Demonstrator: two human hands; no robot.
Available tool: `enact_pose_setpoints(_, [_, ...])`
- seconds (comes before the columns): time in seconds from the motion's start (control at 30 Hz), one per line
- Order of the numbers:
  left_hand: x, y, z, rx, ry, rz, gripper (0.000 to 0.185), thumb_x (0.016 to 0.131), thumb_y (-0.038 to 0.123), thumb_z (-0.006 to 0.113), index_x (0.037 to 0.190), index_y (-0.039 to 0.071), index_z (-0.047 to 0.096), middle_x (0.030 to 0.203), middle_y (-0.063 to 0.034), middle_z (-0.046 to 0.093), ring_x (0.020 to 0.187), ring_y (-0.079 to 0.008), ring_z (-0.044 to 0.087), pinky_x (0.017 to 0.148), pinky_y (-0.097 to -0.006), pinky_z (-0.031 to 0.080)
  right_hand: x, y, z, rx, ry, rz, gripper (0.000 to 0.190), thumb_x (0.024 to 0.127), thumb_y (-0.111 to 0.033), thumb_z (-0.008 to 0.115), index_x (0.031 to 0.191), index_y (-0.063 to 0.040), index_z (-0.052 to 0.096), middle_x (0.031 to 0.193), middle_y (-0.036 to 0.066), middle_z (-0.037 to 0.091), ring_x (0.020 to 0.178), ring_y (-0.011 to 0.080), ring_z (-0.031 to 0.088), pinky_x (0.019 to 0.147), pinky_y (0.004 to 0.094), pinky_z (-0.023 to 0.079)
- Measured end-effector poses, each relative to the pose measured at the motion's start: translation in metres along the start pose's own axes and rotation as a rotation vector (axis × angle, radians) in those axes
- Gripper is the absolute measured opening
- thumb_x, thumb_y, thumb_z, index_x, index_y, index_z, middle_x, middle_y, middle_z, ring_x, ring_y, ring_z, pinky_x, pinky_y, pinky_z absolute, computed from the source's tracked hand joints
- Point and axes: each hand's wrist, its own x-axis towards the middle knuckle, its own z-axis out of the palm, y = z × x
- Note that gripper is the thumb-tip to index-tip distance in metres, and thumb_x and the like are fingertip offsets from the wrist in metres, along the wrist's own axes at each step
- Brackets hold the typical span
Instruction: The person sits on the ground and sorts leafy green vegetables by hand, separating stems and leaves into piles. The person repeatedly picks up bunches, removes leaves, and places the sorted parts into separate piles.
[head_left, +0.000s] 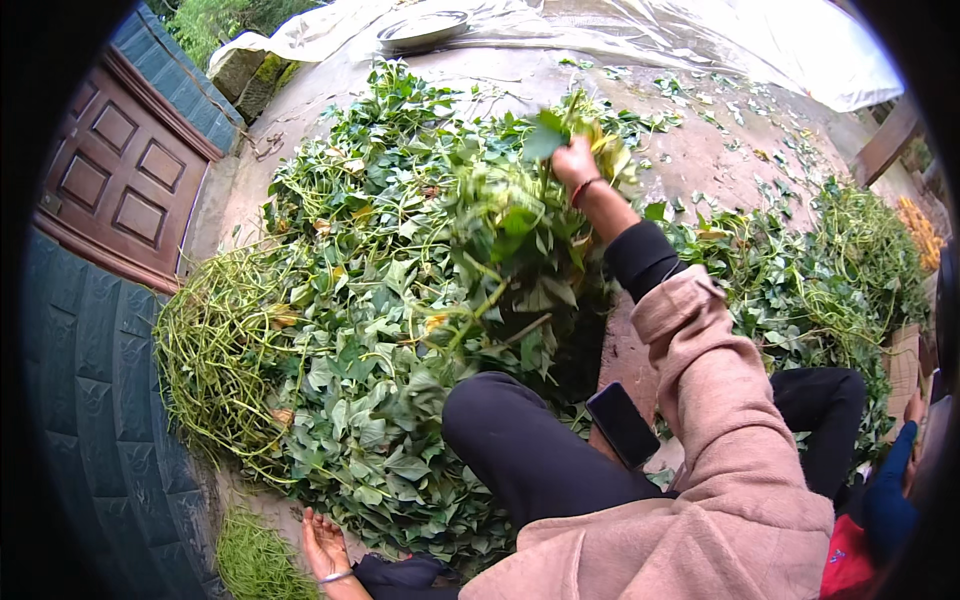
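My right hand is raised over a wide heap of leafy green vines, which look like sweet potato vines. It is closed around the stems of a vine bunch, partly blurred, with green and yellowing leaves hanging below the fist. A red cord circles that wrist, under a dark cuff and a pink coat sleeve. My left hand is out of view. A dark-screened phone lies by my bent knee; what supports it is hidden.
Another person's open hand with a bracelet shows at lower left, near bundled stems. At right sits someone in a blue sleeve, beside more vines. A metal basin, plastic sheeting and a door border the area.
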Motion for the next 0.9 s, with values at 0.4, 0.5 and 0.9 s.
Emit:
enact_pose_setpoints(0.4, [-0.009,0.013,-0.005,0.032,0.168,0.007,0.031,0.092,0.027,0.062,0.117,0.007,0.060,0.091,0.0004,0.063,0.077,-0.0101,0.058,0.067,-0.0240,0.049,0.003,-0.155,-0.051,0.437,-0.258,0.236,0.019,0.098,-0.011,0.044,0.109,-0.008,0.059,0.080,0.004,0.061,0.063,0.0151,0.061,0.063,0.0356,0.058])
enact_pose_setpoints(0.5, [0.006,-0.001,-0.009,-0.003,0.007,-0.039,0.028,0.093,0.025,0.060,0.115,0.009,0.062,0.093,0.0016,0.063,0.082,-0.0099,0.059,0.069,-0.0253,0.051,0.019,-0.052,-0.033,-0.075,-0.394,0.187,0.033,0.089,-0.020,0.060,0.117,-0.004,0.055,0.084,0.011,0.064,0.072,0.0228,0.065,0.064,0.0372,0.058])
enact_pose_setpoints(0.9, [-0.019,0.013,-0.017,0.067,0.186,-0.001,0.033,0.094,0.028,0.058,0.120,0.007,0.058,0.092,0.0003,0.060,0.079,-0.0096,0.057,0.069,-0.0247,0.048,-0.221,0.077,0.057,-0.959,-0.706,-0.190,0.043,0.081,-0.042,0.067,0.106,-0.009,0.057,0.097,0.013,0.063,0.096,0.0335,0.059,0.084,0.0488,0.046])
